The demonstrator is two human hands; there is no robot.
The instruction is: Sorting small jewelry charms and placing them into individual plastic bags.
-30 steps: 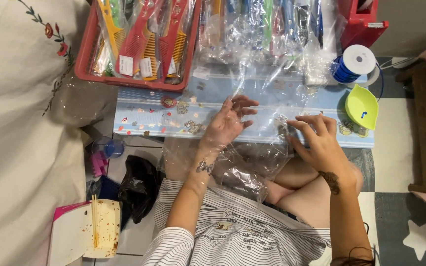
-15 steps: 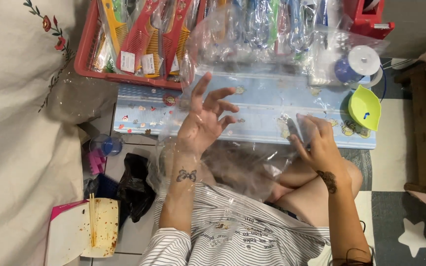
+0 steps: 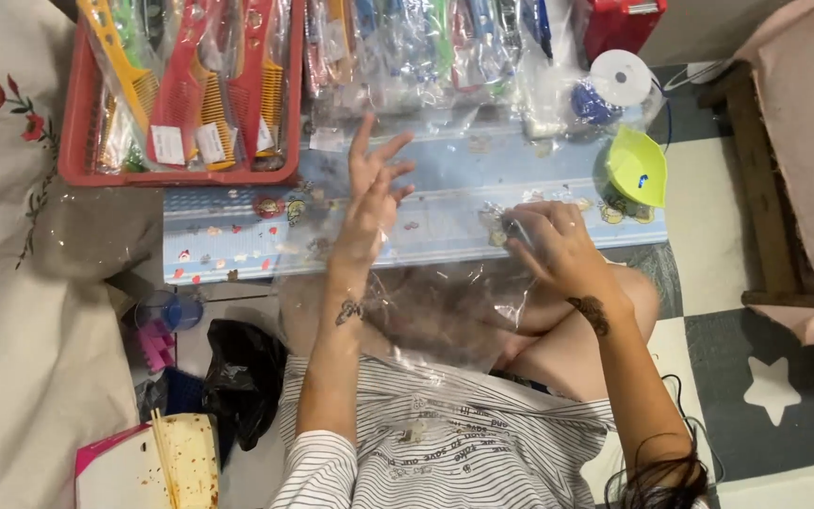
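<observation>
Clear, crinkled plastic bag (image 3: 445, 311) sleeves the left hand (image 3: 369, 193).

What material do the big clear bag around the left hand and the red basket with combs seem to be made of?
The clear bag looks like thin, glossy plastic film: it is see-through, wrinkled and shiny. The left hand is inside it, and the right hand pinches its edge. The red basket looks like rigid moulded plastic with a smooth, even finish.

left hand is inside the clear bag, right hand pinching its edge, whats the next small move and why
Probably spread the left hand wider to open the clear bag: its fingers are already splayed inside the film, while the right hand pinches the edge by the low blue table.
</observation>
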